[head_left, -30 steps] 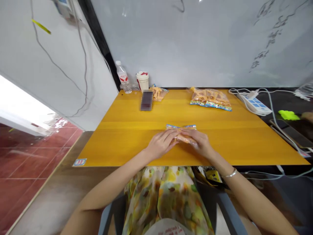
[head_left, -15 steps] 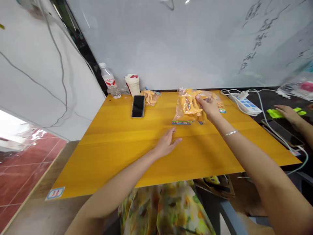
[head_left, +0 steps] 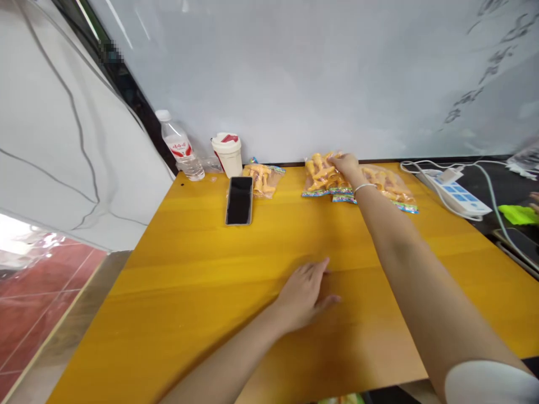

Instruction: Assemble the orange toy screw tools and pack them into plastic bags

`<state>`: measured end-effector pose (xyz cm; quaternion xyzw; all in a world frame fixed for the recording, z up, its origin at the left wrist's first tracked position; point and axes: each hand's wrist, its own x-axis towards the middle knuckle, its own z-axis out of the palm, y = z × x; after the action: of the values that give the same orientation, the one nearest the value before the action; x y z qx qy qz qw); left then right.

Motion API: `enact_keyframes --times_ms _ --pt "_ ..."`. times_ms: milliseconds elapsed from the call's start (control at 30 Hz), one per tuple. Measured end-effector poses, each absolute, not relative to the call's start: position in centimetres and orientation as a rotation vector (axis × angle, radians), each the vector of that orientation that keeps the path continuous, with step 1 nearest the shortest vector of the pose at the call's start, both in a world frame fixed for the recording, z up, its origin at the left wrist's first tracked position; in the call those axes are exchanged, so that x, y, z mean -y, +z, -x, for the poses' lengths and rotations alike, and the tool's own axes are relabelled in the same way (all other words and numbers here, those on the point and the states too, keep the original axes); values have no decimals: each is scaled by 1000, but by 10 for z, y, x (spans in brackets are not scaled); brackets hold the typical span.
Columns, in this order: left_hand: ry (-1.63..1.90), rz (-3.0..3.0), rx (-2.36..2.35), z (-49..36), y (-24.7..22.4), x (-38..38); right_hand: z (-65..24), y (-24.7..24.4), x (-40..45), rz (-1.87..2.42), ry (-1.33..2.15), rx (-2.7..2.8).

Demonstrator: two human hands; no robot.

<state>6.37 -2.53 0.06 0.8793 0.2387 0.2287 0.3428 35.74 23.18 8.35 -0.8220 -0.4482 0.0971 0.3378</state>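
At the back of the yellow wooden table point(head_left: 189, 269), my right hand point(head_left: 346, 168) is closed on the upper right edge of a clear plastic bag of orange pieces point(head_left: 320, 171). The exact shape of the pieces is hard to make out; some look like toy parts. Partly behind my right wrist lies a similar bag of orange pieces point(head_left: 389, 185), with another bag's printed edge between them. My left hand point(head_left: 301, 294) is over the near middle of the tabletop, fingers stretched and thumb apart, holding nothing.
Toward the back left are a black-screened phone point(head_left: 239, 201), a small bag of orange pieces point(head_left: 263, 179), a lidded cup point(head_left: 228, 154) and a water bottle point(head_left: 181, 146). A white power strip point(head_left: 457, 193) with cables sits right. Another person's fingers point(head_left: 534, 199) show beside bright green pieces point(head_left: 517, 214).
My right hand has moved the bag back toward the whiteboard and lowered it beside the others. My left hand has come nearer to me. The view has shifted closer over the table.
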Motion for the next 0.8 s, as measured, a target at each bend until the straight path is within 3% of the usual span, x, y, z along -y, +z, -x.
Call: enact_keyframes --times_ms 233,400,533,800 --pt "584 -2262 -606 -65 -1 23 -350 72 -243 2325 -12 1144" --pt "612 -2246 -609 -65 -1 23 -315 90 -234 2041 -287 1389" --pt "644 -2182 -627 -65 -2 22 -254 81 -225 1972 140 1716" --pt "741 -1944 -587 -66 -3 16 -173 31 -233 1827 698 1649"
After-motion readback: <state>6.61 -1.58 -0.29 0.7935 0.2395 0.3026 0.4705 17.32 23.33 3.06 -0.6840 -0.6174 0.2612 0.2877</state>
